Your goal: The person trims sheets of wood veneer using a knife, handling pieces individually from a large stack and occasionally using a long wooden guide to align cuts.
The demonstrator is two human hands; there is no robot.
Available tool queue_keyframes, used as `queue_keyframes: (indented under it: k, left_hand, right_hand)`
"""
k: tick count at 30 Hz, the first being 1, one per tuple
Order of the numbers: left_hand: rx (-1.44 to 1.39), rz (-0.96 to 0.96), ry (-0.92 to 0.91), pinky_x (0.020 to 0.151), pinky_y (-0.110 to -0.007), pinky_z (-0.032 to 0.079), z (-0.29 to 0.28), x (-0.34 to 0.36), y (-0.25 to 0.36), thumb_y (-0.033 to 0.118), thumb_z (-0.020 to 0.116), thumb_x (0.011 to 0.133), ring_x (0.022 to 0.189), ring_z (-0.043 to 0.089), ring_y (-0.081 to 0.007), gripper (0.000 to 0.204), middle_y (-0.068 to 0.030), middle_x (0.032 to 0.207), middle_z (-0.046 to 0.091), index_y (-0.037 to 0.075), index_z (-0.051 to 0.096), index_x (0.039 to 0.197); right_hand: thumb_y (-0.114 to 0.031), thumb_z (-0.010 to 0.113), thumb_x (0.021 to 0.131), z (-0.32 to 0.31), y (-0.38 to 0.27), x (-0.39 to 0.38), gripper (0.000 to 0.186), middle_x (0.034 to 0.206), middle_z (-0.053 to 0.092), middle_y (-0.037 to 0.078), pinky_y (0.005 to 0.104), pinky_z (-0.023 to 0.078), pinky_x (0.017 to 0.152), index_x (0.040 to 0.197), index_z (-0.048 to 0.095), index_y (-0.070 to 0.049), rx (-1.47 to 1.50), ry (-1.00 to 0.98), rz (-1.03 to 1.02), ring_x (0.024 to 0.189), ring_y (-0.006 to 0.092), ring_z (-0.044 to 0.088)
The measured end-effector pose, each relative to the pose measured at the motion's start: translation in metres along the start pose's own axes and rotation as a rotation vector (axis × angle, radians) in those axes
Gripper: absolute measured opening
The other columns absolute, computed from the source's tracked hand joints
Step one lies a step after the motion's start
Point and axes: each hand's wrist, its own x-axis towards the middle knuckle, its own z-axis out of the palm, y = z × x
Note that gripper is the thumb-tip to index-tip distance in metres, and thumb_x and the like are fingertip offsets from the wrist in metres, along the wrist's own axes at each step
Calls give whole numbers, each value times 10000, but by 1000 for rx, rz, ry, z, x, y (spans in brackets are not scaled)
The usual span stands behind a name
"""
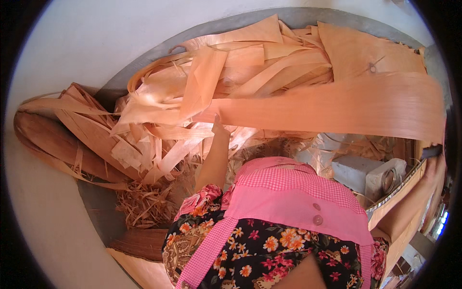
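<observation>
A long, wide strip of peach-coloured wood veneer stretches from the centre to the far right, slightly blurred. My left hand grips its left end, thumb on the face. My right hand, at the right rim of the view, is at the strip's right end, beside a small dark item that I cannot make out; its fingers are mostly hidden. Behind the strip lies a big heap of loose veneer sheets.
Darker folded veneer sheets lean at the left by a pale wall. Shredded veneer scraps lie below them. A grey metal machine part with a round fitting sits at lower right, beside a long edge.
</observation>
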Motion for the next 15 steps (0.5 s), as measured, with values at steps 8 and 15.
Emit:
queue_keyframes:
  k: [8,15]
  left_hand:
    - [-222,514,-675,725,-292,484,19,7,52,366,511,820,888,554,-149,421,-23,1031,563,141,460,1173]
    - [286,1179,-376,730,-297,486,58,-114,344,286,513,819,857,559,-158,356,-41,991,575,93,483,1116]
  right_hand:
    - [-125,440,887,-143,-58,20,217,1018,504,53,244,410,811,1059,497,-5,-183,122,-88,907,146,479]
    - [-183,560,791,-127,33,-14,380,1034,486,19,222,378,763,1126,470,-27,-580,-199,-390,880,103,456]
